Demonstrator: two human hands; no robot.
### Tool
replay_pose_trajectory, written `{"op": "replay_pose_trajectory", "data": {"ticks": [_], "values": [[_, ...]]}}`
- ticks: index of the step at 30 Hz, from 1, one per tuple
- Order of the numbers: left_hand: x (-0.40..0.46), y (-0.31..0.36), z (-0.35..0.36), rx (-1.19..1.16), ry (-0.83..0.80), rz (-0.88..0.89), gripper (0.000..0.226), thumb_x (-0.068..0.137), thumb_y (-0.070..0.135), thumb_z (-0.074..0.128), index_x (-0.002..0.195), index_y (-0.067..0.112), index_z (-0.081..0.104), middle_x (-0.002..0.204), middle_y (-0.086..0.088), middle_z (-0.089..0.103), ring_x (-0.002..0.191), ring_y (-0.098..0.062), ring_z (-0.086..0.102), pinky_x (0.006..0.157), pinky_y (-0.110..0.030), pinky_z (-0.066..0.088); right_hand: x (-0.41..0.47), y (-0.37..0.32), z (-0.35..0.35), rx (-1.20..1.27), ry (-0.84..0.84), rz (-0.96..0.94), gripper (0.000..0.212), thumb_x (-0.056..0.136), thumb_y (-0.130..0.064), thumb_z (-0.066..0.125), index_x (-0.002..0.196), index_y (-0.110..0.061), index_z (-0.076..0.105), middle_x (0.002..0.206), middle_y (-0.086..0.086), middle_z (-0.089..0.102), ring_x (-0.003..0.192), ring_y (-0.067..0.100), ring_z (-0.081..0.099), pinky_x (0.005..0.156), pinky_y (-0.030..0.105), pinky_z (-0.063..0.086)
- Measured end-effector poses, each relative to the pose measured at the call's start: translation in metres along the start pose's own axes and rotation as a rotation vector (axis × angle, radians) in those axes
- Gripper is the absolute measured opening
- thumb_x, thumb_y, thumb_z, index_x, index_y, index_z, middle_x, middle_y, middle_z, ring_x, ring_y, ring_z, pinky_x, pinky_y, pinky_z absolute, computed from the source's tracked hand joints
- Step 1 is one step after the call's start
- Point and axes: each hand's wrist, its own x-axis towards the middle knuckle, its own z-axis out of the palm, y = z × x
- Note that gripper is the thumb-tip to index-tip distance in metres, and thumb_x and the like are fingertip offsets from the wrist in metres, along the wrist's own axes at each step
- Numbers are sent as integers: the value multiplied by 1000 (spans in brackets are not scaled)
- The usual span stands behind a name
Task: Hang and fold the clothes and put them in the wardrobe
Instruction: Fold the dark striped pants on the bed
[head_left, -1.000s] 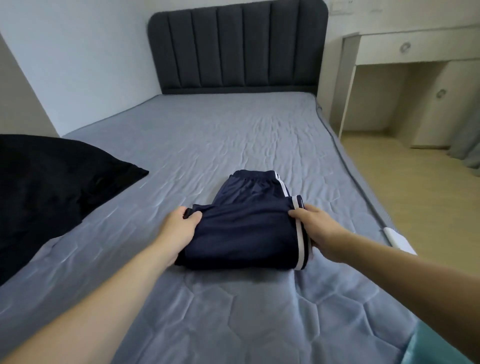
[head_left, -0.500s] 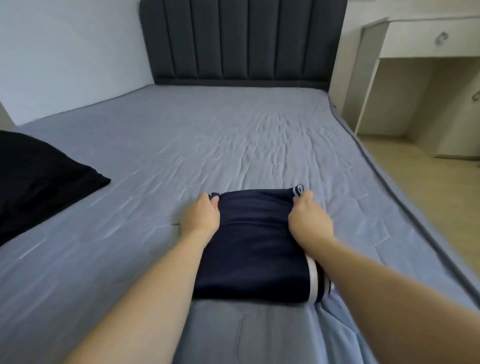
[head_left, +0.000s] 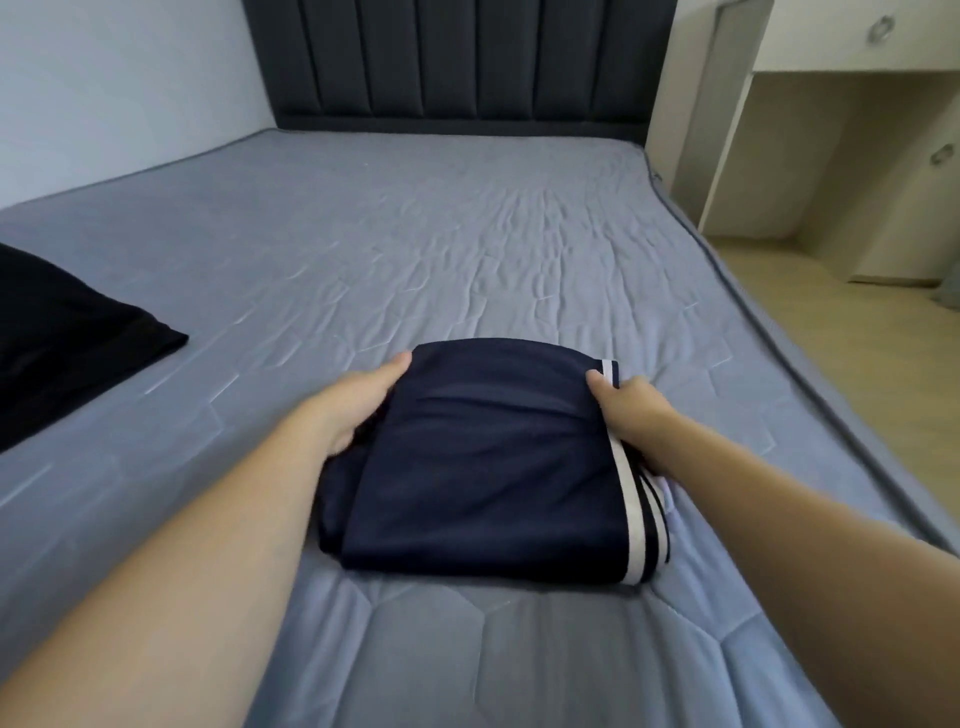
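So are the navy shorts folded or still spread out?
Folded: the navy shorts lie as a compact stacked bundle on the bed, striped edges layered, both hands at their sides.

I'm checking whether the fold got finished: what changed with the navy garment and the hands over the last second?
The near half of the navy garment was folded away over its far half, making one compact bundle. The left hand and right hand moved from the fold's corners to gripping the bundle's sides. The black cloth stayed on the bed.

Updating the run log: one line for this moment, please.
stage: folding | navy garment: folded, on bed | left hand: grips left edge | right hand: grips striped right edge | wardrobe: not in view
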Motion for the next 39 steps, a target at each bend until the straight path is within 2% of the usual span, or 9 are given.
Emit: {"op": "replay_pose_trajectory", "data": {"ticks": [5, 10, 14, 17, 23, 28, 31, 36, 39], "values": [[-60, -28, -26, -244, -201, -43, 49, 83, 55, 64, 111, 15, 70, 108, -7, 74, 96, -24, 72, 83, -36, 51, -73, 33, -41, 484, -328, 49, 33, 91, -37, 64, 97, -5, 68, 70, 5, 67, 52, 16, 57, 50, 23, 46], [-137, -40, -11, -269, -78, 100, 32, 85, 26, 71, 114, 13, 70, 109, -6, 74, 99, -23, 71, 96, -40, 51, -121, 45, -50, 439, -391, -71, 39, 82, -27, 73, 117, -13, 64, 94, 2, 70, 74, 18, 54, 65, 26, 43], [-182, -41, 9, -268, -51, 146, 28, 83, 20, 73, 110, 19, 70, 102, 0, 76, 95, -18, 72, 86, -35, 54, -147, 47, -42, 355, -319, -159, 67, 81, -18, 77, 131, -34, 35, 77, -16, 73, 68, 0, 69, 58, 16, 47], [-192, -41, 21, -200, 21, 161, 28, 90, 15, 68, 118, 20, 65, 109, 2, 73, 102, -16, 68, 87, -31, 50, -160, 59, -30, 367, -262, -238, 58, 92, -10, 64, 139, -28, 34, 84, -12, 74, 72, 1, 69, 56, 12, 49], [-191, -36, 37, -41, 196, 184, 36, 97, 17, 56, 131, 11, 49, 128, -6, 58, 115, -25, 55, 103, -40, 43, -157, 51, -32, 438, -117, -66, 32, 96, -11, 49, 125, -25, 45, 96, 0, 63, 72, 14, 60, 52, 25, 46], [-214, -53, 29, 137, 121, 9, 26, 93, 20, 61, 118, 14, 59, 106, -4, 66, 90, -22, 61, 69, -29, 46, -168, 68, -31, 46, -249, 23, 32, 88, -7, 41, 118, -16, 52, 99, 9, 64, 86, 25, 62, 72, 30, 52], [-228, -58, 14, 228, -30, -91, 22, 87, 30, 67, 104, 17, 65, 81, -5, 67, 60, -19, 53, 56, -26, 36, -179, 86, -35, 134, -276, -60, 36, 91, -14, 46, 124, -28, 42, 106, 0, 62, 89, 19, 63, 67, 27, 54], [-227, -68, 11, -109, -22, -38, 29, 81, 28, 74, 108, 18, 69, 95, -4, 76, 94, -27, 70, 81, -38, 52, -201, 119, -45, 209, 15, -320, 12, 87, -29, 66, 87, -27, 55, 105, -6, 40, 93, 4, 52, 76, 14, 43], [-227, -78, 22, -122, 42, -3, 18, 86, 20, 70, 104, 21, 68, 83, 3, 77, 72, -14, 72, 56, -23, 52, -221, 134, -46, -89, 117, -543, 15, 81, -19, 71, 71, -20, 60, 96, -5, 43, 98, 13, 44, 84, 19, 32]]}}
